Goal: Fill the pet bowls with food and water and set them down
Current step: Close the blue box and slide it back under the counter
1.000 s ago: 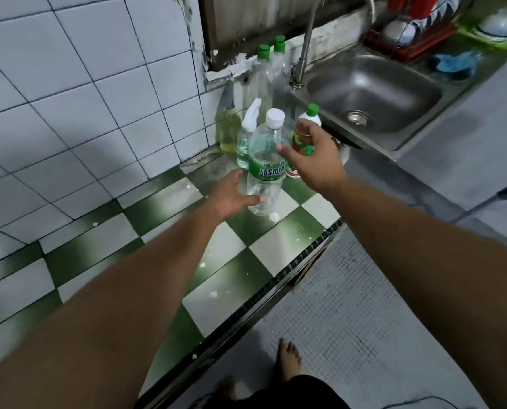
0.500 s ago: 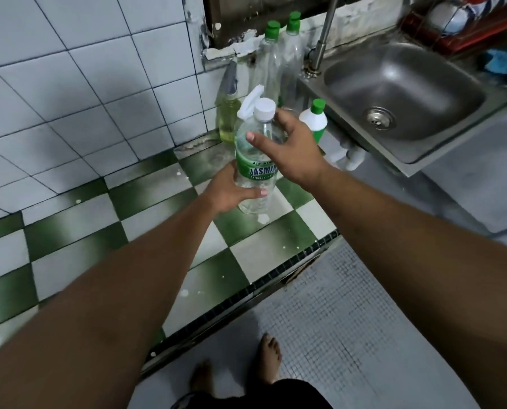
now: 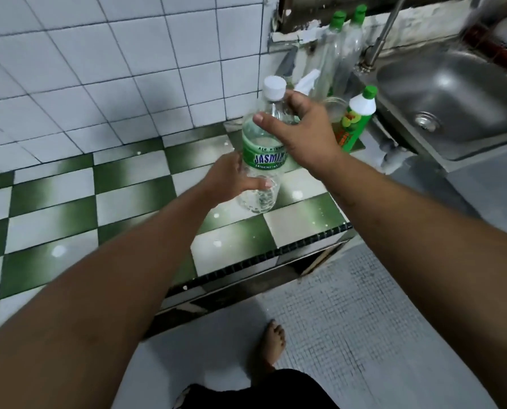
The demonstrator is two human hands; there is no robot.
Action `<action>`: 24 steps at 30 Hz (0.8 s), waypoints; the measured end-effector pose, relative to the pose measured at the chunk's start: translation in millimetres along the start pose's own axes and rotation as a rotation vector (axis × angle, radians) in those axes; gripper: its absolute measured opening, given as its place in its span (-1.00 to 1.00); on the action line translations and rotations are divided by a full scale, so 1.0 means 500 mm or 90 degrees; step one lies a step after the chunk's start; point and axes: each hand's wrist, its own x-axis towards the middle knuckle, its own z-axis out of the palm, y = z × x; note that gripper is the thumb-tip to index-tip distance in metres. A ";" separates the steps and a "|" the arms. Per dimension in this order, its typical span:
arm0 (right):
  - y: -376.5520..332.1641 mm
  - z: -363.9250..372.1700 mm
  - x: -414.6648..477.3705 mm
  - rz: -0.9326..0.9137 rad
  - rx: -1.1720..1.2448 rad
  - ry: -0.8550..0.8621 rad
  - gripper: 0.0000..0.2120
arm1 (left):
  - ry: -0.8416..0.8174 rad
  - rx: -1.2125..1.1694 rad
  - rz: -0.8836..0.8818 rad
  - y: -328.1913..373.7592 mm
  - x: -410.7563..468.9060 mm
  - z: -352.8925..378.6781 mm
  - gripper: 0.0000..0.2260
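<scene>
Left hand [image 3: 231, 181]: fingers wrapped round the lower body of the water bottle [image 3: 259, 143], thumb across the front just under the label. Firm hold.

Right hand [image 3: 308, 137]: curled over the bottle's shoulder. The thumb presses the near side above the label and the fingers go round the far side just below the white cap [image 3: 274, 87]. The cap is on, and the hand is not on it.

Bottle: clear plastic with a green band label reading "JASMINE" in blue and "drinking water" beneath. Clear water shows through the wall, but I cannot read the fill line behind the hands.

Change: a second ago the right hand sat off to the bottle's right, in front of the detergent bottle [image 3: 355, 119], and had not closed on anything. The left hand only lay against the bottle's foot. Half a second ago both hands were on the bottle. Now both grip it, and the detergent bottle shows clear of the right hand.

Axis: long axis near upright, cap up, base down, with the top leaning slightly towards the sink [image 3: 452, 98].

Place: over the green-and-white chequered tabletop [image 3: 128, 196], towards its right end. I cannot tell whether the base touches the tiles.

Behind: a spray bottle [image 3: 305, 84] and two tall clear bottles [image 3: 337, 54] with green caps stand against the white wall tiles [image 3: 98, 69]. The tap [image 3: 385, 33] rises at the sink's edge. Below, a bare foot [image 3: 272, 343] is on the grey floor [image 3: 349, 320].
</scene>
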 end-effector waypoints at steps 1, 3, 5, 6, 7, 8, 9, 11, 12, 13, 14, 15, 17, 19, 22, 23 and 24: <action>-0.016 0.021 -0.022 -0.006 0.000 -0.004 -0.56 | 0.002 0.004 0.004 -0.007 -0.030 -0.015 -0.48; -0.052 0.065 -0.074 -0.014 0.007 -0.011 -0.56 | 0.011 -0.012 0.003 -0.022 -0.095 -0.044 -0.43; -0.091 0.114 -0.134 -0.022 0.013 -0.019 -0.58 | 0.017 -0.045 -0.014 -0.030 -0.172 -0.069 -0.39; -0.109 0.140 -0.165 -0.026 0.017 -0.019 -0.59 | 0.021 -0.060 -0.022 -0.032 -0.213 -0.080 -0.38; -0.124 0.165 -0.194 -0.029 0.022 -0.022 -0.60 | 0.027 -0.072 -0.028 -0.034 -0.256 -0.092 -0.38; -0.138 0.190 -0.221 -0.033 0.026 -0.026 -0.62 | 0.033 -0.079 -0.036 -0.039 -0.297 -0.104 -0.42; -0.151 0.213 -0.248 -0.040 0.030 -0.031 -0.62 | 0.037 -0.081 -0.045 -0.041 -0.340 -0.114 -0.46; -0.174 0.256 -0.299 -0.041 0.036 -0.041 -0.61 | 0.042 -0.069 -0.060 -0.041 -0.421 -0.133 -0.52; -0.180 0.275 -0.323 -0.038 0.042 -0.050 -0.62 | 0.045 -0.057 -0.072 -0.044 -0.457 -0.139 -0.52; -0.182 0.293 -0.347 -0.033 0.048 -0.063 -0.64 | 0.049 -0.044 -0.083 -0.046 -0.494 -0.144 -0.53; -0.183 0.312 -0.368 -0.031 0.052 -0.075 -0.65 | 0.054 -0.037 -0.093 -0.049 -0.528 -0.149 -0.53; -0.181 0.328 -0.388 -0.031 0.056 -0.082 -0.64 | 0.058 -0.031 -0.103 -0.055 -0.560 -0.153 -0.54; -0.178 0.356 -0.425 -0.036 0.069 -0.097 -0.65 | 0.080 -0.031 -0.134 -0.064 -0.617 -0.153 -0.52; -0.173 0.376 -0.458 -0.038 0.068 -0.122 -0.67 | 0.110 -0.048 -0.173 -0.072 -0.667 -0.145 -0.51; -0.165 0.398 -0.504 -0.030 0.068 -0.178 -0.62 | 0.148 -0.072 -0.202 -0.090 -0.733 -0.117 -0.52; -0.157 0.404 -0.518 -0.029 0.064 -0.195 -0.60 | 0.157 -0.076 -0.214 -0.098 -0.754 -0.104 -0.55; -0.149 0.409 -0.534 -0.035 0.051 -0.202 -0.57 | 0.162 -0.079 -0.226 -0.105 -0.773 -0.090 -0.56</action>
